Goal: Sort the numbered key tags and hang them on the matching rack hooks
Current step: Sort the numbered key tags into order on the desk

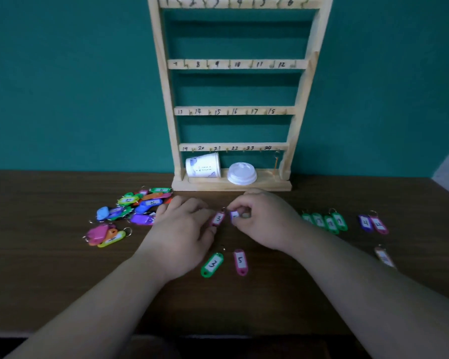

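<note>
A wooden rack [233, 64] with hooks numbered 1 to 24 stands against the teal wall. My left hand [182, 229] holds a pink tag marked 3 [218, 218] just above the table. My right hand [265, 218] pinches a purple tag [234, 216] beside it; its number is hidden. A green tag marked 3 [212, 264] and a pink tag marked 5 [240, 261] lie in front of my hands. A heap of mixed coloured tags [138, 206] lies to the left. Green tags [327, 222] sit in a row to the right.
A tipped paper cup [204, 165] and a white lid [242, 173] rest on the rack's base. A purple and a pink tag [373, 224] lie far right, another tag [385, 257] below them. More pink, orange and yellow tags [106, 235] lie at the left. The brown table's front edge [218, 332] is near me.
</note>
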